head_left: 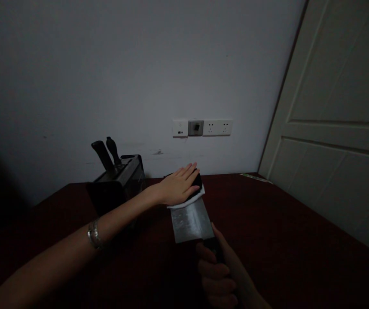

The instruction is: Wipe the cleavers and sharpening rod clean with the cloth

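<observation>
My right hand (216, 270) is wrapped round the dark handle of a cleaver (192, 221), whose broad metal blade points away from me. Across the far part of the blade lies a black piece with a white layer along its near edge, like a folded cloth or pad (199, 182). On top of it my left hand (179, 186) rests flat, fingers stretched out and pointing to the far right. The blade's far end is hidden under the pad and hand. A silvery bracelet circles my left wrist.
To the left stands a dark knife block (116, 180) with two black handles sticking up. The dark red tabletop (236, 206) runs to a pale wall with sockets (217, 127). A thin strip (255, 177) lies near the back edge. A white panelled door (335, 141) is at right.
</observation>
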